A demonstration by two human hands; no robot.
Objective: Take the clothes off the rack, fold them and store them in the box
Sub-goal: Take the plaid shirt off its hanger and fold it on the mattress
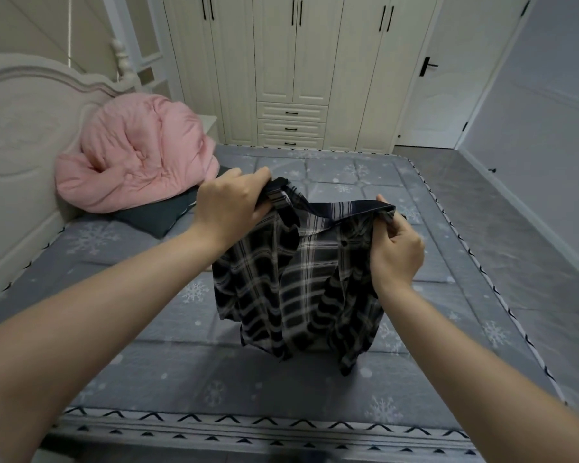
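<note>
Gripping plaid skirt [298, 279], both hands [315, 222]

I find no readable text, label, brand or number from my feed: the plaid skirt [298, 275] shows only its check, and the bed sheet [168, 369] only snowflake prints (decoration, not lettering).

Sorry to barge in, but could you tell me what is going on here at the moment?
A person is holding up a dark plaid garment over a bed. The left hand grips one end of its top edge, and the right hand pinches the other end, so the cloth hangs down towards the grey snowflake cover. It is not yet folded. A pink quilt sits bundled near the headboard. No rack or box is in view.
</note>
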